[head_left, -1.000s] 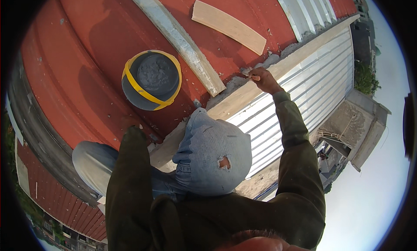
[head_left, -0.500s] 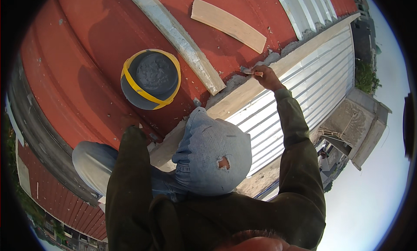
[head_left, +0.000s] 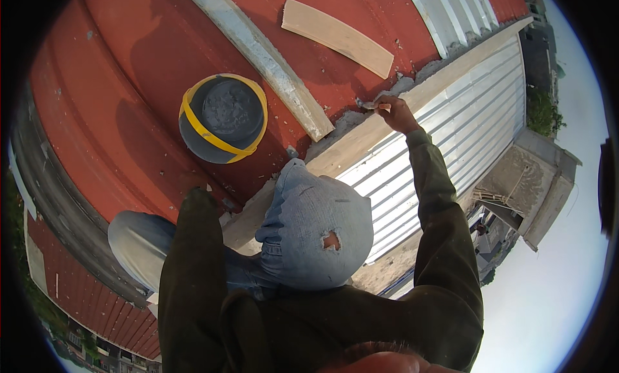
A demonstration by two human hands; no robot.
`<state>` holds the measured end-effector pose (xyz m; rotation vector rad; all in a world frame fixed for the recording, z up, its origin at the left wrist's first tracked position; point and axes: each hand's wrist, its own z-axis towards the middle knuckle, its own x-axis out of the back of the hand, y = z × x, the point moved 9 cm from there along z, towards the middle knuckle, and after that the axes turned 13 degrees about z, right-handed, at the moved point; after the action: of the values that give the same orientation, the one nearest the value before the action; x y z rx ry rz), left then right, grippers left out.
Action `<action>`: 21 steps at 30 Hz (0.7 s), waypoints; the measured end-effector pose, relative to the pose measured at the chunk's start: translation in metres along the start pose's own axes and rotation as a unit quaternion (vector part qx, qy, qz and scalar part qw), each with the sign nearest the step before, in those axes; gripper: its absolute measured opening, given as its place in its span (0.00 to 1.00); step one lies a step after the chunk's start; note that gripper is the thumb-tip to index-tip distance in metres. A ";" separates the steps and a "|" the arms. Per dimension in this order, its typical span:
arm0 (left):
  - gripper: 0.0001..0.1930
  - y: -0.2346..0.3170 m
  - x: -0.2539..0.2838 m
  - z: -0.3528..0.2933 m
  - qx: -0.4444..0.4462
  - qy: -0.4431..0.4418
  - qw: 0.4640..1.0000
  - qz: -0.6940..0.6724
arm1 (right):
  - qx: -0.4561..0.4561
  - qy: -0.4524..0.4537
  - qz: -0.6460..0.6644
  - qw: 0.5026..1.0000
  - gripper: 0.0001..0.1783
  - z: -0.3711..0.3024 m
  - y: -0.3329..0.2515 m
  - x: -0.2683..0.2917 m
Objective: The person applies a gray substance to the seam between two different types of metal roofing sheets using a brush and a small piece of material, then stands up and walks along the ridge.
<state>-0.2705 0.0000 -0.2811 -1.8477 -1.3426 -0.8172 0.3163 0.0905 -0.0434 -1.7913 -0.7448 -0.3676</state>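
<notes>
My right hand [head_left: 397, 115] is closed around a small paintbrush [head_left: 367, 105] with a grey-smeared head and a short pale handle. The brush head is at the rough grey mortar seam [head_left: 348, 123], where the red sheet roof [head_left: 155, 44] meets a concrete ledge [head_left: 351, 147]. My left hand [head_left: 192, 179] is low over the red roof beside my knee, dim and partly hidden by its sleeve, so its fingers cannot be made out. Ahead of it stands a grey bucket [head_left: 193, 137] with a yellow rim and band, with grey paste [head_left: 225, 108] inside.
A long grey-smeared board [head_left: 264, 57] lies across the roof, its near end at the seam. Beyond it rests a tan plank [head_left: 338, 36]. Right of the ledge, white corrugated sheets [head_left: 464, 102] drop away. A concrete structure [head_left: 525, 179] stands farther right.
My right hand and the brush have shifted very slightly at the seam, with the handle turned a little in the fingers. The left arm and the bucket have hardly moved.
</notes>
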 end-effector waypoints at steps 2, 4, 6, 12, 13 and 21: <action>0.09 -0.008 0.025 -0.007 0.171 -0.041 0.960 -0.217 | -0.016 0.020 -0.010 1.000 0.04 -0.008 0.006 0.009; 0.09 0.001 0.018 -0.003 0.036 -0.006 0.995 -0.096 | 0.000 0.033 0.026 0.999 0.05 -0.007 -0.002 0.007; 0.09 0.028 0.033 -0.003 -0.106 0.034 0.993 0.031 | 0.003 0.024 0.004 1.000 0.05 -0.009 0.005 0.003; 0.10 0.010 0.021 -0.002 -0.038 0.013 0.996 -0.077 | 0.002 0.116 -0.006 0.993 0.06 -0.010 -0.037 0.037; 0.10 0.008 0.019 0.000 0.016 -0.021 0.994 -0.108 | -0.001 0.149 0.005 0.989 0.06 -0.012 -0.048 0.047; 0.13 -0.013 0.016 -0.015 0.196 -0.098 0.935 -0.278 | 0.109 0.176 0.256 0.944 0.12 0.019 -0.211 0.032</action>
<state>-0.2801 -0.0014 -0.2570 -1.2710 -2.0388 -0.5792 0.2015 0.1589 0.1242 -1.5777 -0.0520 -0.2323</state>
